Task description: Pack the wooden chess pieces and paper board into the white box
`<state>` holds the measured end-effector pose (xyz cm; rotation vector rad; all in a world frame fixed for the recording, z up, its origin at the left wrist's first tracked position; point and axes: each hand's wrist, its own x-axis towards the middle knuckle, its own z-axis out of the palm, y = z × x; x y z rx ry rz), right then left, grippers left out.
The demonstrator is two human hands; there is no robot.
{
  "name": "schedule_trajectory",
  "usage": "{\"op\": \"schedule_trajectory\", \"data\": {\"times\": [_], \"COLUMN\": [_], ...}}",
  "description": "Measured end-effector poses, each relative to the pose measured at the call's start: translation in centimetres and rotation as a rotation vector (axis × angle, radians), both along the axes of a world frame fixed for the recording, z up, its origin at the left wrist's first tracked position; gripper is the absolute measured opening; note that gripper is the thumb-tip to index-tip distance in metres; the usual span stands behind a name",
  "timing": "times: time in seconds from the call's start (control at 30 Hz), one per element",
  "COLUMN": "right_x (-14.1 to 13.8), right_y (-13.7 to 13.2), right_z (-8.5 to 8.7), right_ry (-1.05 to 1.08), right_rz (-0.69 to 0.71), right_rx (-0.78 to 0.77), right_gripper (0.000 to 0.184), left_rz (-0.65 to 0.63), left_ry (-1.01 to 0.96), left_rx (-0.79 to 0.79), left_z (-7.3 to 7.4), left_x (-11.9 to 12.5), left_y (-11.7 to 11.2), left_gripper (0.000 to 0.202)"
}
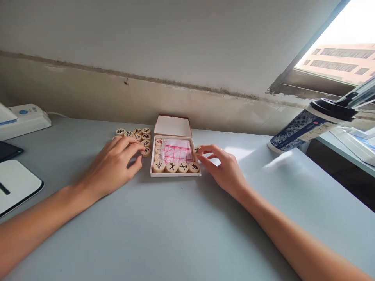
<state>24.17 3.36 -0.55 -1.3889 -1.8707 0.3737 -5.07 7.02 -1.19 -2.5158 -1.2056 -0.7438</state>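
Observation:
A small open box (175,175) of Chinese chess pieces stands on the desk with its lid (172,125) folded back. Round wooden pieces line its front and left sides, around a folded plastic sheet with red lines (177,151). At the box's right side, my right hand (224,166) pinches a xiangqi piece (197,150) between thumb and fingers. My left hand (117,160) holds nothing, its thumb and fingers apart and curved beside a loose piece (145,152). More loose pieces (146,137) sit behind it, some partly hidden by that hand.
A blue patterned cup with a black lid (313,123) leans at the desk's right edge, by the window (340,54). On the left are a white power strip (29,121), a dark flat object (8,150) and a white device (17,185). A wall borders the back.

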Motion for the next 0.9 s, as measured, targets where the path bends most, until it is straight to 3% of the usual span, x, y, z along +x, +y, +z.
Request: {"op": "schedule_trajectory", "data": {"times": [0.47, 0.67, 0.9], "right_x": [-0.4, -0.5, -0.6], "right_y": [-0.3, -1.3, -1.7], "right_z": [0.1, 0.9, 1.2], "right_ry": [-0.073, -0.167, -0.217], "right_rz": [0.054, 0.215, 0.198], "right_rx": [0.055, -0.073, -0.11], "right_gripper": [0.014, 0.026, 0.024], "left_rz": [0.028, 0.011, 0.015], "left_ry": [-0.006, -0.026, 0.038], "left_rx": [-0.138, -0.142, -0.092], "left_z": [-0.2, 0.2, 0.4], "left_x": [0.0, 0.1, 0.1], "left_y": [0.2, -0.2, -0.6], "left_gripper": [0.026, 0.025, 0.025]}}
